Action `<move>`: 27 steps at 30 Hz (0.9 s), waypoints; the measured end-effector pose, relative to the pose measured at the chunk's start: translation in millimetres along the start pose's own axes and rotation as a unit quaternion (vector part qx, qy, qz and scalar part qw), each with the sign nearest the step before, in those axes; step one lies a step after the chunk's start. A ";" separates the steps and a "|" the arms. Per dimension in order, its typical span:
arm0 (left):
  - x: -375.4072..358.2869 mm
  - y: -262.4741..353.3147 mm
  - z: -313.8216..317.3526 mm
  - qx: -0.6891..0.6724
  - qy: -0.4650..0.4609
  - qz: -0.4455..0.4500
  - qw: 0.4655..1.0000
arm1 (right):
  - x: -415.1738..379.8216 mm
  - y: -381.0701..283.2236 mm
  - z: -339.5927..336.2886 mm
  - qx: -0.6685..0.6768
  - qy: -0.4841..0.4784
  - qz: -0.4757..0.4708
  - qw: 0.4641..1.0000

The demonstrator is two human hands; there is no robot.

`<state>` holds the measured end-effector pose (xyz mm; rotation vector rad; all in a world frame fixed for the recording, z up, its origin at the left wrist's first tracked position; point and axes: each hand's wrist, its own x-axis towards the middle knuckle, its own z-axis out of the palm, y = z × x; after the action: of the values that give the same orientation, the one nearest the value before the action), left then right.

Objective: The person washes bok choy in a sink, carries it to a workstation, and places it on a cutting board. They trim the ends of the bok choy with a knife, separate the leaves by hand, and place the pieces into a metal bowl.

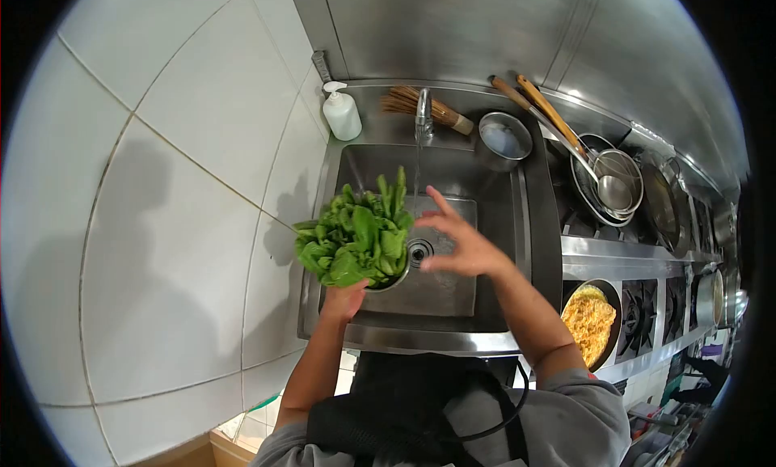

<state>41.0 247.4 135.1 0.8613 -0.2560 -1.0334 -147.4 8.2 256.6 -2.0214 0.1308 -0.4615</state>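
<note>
A heap of leafy greens [356,236] fills a round metal bowl [394,284] at the left side of the sink [453,305]. Most of the bowl is hidden under the leaves; only part of its rim shows. My left hand [346,300] grips the bowl at its near edge, thumb by the leaves. To the right of the greens, my right hand [461,245] hovers over the sink with fingers spread and nothing in it. Water runs from the faucet [424,115] in a thin stream behind the greens.
A white pump bottle [342,115], a bamboo brush [449,115] and a metal pot [505,137] stand along the sink's back. On the stove at right are a pan of yellow-orange food [588,321] and a wok holding ladles and strainers [614,188]. A tiled wall [178,249] borders the left.
</note>
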 end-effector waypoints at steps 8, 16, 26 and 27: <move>-1.0 31.7 -32.2 -0.074 0.087 -0.014 0.993 | 150.2 180.8 -48.5 -0.417 0.105 0.041 0.902; 0.0 33.3 -34.4 -0.051 0.125 -0.025 0.991 | 154.2 204.9 -49.9 -0.593 -0.038 0.066 0.801; -57.4 35.0 3.6 -0.020 0.134 0.037 0.990 | 52.0 22.8 39.6 0.113 -0.174 0.192 0.959; -63.5 28.5 9.5 -0.026 0.146 0.051 0.988 | 54.1 12.1 46.8 0.166 -0.180 0.127 0.961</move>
<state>21.2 302.0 174.6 0.9291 -0.0248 -0.8034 -78.8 25.8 241.1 -1.6958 0.0810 0.0521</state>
